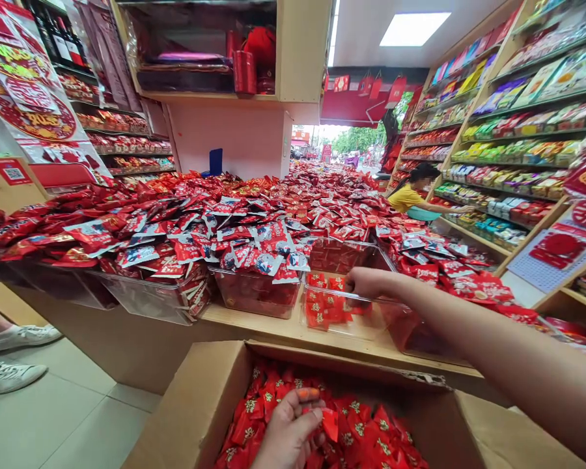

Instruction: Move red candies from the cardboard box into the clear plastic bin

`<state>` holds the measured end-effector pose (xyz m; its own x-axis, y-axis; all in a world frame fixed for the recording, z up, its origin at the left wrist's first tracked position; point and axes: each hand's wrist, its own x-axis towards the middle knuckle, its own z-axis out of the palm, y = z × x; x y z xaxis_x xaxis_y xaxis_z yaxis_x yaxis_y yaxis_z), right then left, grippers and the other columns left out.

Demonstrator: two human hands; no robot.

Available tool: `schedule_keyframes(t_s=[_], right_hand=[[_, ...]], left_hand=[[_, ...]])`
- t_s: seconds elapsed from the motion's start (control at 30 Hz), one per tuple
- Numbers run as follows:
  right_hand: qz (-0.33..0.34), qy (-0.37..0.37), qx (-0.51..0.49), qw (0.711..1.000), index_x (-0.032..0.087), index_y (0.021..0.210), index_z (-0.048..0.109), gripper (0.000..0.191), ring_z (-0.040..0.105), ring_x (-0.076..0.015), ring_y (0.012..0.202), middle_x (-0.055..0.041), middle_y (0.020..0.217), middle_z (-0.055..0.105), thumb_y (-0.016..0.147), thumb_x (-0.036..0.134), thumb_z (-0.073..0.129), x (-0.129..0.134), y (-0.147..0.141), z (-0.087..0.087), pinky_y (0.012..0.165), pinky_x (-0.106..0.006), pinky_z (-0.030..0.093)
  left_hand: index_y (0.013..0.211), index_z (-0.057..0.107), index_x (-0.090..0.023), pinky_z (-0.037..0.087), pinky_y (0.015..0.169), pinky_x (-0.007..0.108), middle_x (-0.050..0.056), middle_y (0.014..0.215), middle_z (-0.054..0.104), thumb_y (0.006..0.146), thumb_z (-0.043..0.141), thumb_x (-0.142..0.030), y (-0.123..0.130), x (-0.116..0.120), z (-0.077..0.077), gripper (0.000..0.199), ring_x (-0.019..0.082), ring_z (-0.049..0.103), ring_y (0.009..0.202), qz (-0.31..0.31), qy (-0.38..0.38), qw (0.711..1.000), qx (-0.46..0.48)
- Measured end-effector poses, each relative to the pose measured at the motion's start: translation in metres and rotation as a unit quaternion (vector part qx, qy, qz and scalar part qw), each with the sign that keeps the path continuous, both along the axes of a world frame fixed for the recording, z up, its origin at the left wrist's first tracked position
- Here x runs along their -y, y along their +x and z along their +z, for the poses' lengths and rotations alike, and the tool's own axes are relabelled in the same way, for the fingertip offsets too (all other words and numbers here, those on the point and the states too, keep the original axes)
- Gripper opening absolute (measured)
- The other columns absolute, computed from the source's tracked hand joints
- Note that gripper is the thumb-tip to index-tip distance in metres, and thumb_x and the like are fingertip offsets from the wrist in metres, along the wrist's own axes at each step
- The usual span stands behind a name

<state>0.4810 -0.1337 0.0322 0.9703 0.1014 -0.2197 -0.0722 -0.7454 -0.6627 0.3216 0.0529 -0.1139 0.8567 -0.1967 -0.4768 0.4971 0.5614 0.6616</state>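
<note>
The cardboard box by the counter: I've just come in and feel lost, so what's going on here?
Someone's left hand is at the open cardboard box, holding a red packet above many similar ones. Their right hand, curled, is at a clear bin on the counter; whether it holds anything is hidden. That bin is only partly filled with red packets, while neighbouring bins are heaped. Off to the right, a person in yellow reaches toward the shelves.

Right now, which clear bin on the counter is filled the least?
The bin with the right hand inside: its red packets lie low; neighbouring bins are heaped.
</note>
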Motion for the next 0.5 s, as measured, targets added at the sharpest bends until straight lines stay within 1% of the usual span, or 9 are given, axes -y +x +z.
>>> schedule_keyframes(t_s=[0.07, 0.13, 0.2, 0.27, 0.4, 0.47, 0.5], right_hand=[[-0.002, 0.012, -0.057, 0.998, 0.011, 0.036, 0.055, 0.022, 0.042, -0.0077, 0.028, 0.0036, 0.028, 0.048, 0.035, -0.008, 0.065, -0.003, 0.001, -0.015, 0.034, -0.019, 0.029], [-0.007, 0.026, -0.108, 0.994, 0.011, 0.038, 0.055, 0.021, 0.046, -0.0101, 0.029, 0.0018, 0.029, 0.051, 0.037, -0.007, 0.065, -0.004, 0.000, -0.024, 0.034, -0.019, 0.031], [-0.015, 0.034, -0.144, 0.989, 0.010, 0.040, 0.055, 0.019, 0.049, -0.0122, 0.031, -0.0002, 0.031, 0.053, 0.038, -0.005, 0.067, -0.004, 0.001, -0.029, 0.034, -0.020, 0.034], [-0.023, 0.030, -0.163, 0.986, 0.010, 0.042, 0.056, 0.019, 0.050, -0.0131, 0.031, -0.0016, 0.034, 0.055, 0.037, -0.003, 0.068, -0.004, 0.004, -0.032, 0.034, -0.021, 0.035], [-0.051, -0.008, -0.148, 0.988, 0.012, 0.039, 0.055, 0.023, 0.049, -0.0126, 0.029, 0.0004, 0.033, 0.054, 0.032, -0.006, 0.068, -0.007, 0.008, -0.035, 0.034, -0.022, 0.037], [-0.071, -0.033, -0.104, 0.992, 0.012, 0.036, 0.053, 0.026, 0.049, -0.0135, 0.029, 0.0012, 0.030, 0.051, 0.028, -0.007, 0.068, -0.008, 0.007, -0.038, 0.034, -0.023, 0.037], [-0.083, -0.044, -0.067, 0.993, 0.013, 0.035, 0.052, 0.026, 0.048, -0.0137, 0.029, 0.0015, 0.029, 0.050, 0.028, -0.006, 0.069, -0.008, 0.006, -0.039, 0.034, -0.023, 0.038]], left_hand=[[0.068, 0.059, -0.013, 0.042, 0.047, 0.022, 0.002, 0.064, 0.067, 0.041, 0.079, -0.018, 0.002, 0.001, -0.008, 0.034, 0.012, 0.058, 0.053, 0.011, -0.003, 1.000, 0.002], [0.068, 0.060, -0.013, 0.044, 0.049, 0.023, 0.003, 0.063, 0.067, 0.040, 0.080, -0.019, 0.003, 0.001, -0.011, 0.035, 0.013, 0.059, 0.053, 0.016, -0.018, 1.000, 0.013], [0.070, 0.060, -0.013, 0.045, 0.053, 0.024, 0.004, 0.065, 0.066, 0.039, 0.080, -0.017, 0.004, -0.001, -0.008, 0.037, 0.014, 0.060, 0.056, 0.024, -0.030, 0.999, 0.026], [0.074, 0.060, -0.014, 0.046, 0.059, 0.024, 0.004, 0.071, 0.066, 0.042, 0.079, -0.015, 0.004, -0.003, -0.002, 0.038, 0.013, 0.060, 0.062, 0.028, -0.028, 0.999, 0.037], [0.080, 0.057, -0.015, 0.046, 0.063, 0.022, 0.002, 0.073, 0.063, 0.050, 0.076, -0.012, 0.004, -0.006, 0.012, 0.036, 0.010, 0.059, 0.065, 0.040, -0.005, 0.998, 0.043], [0.082, 0.054, -0.015, 0.046, 0.064, 0.022, 0.001, 0.073, 0.063, 0.054, 0.074, -0.013, 0.005, -0.006, 0.017, 0.035, 0.010, 0.059, 0.066, 0.049, -0.001, 0.998, 0.042], [0.083, 0.053, -0.016, 0.047, 0.064, 0.023, 0.001, 0.074, 0.063, 0.056, 0.073, -0.013, 0.005, -0.006, 0.019, 0.034, 0.011, 0.060, 0.067, 0.049, -0.003, 0.998, 0.044]])
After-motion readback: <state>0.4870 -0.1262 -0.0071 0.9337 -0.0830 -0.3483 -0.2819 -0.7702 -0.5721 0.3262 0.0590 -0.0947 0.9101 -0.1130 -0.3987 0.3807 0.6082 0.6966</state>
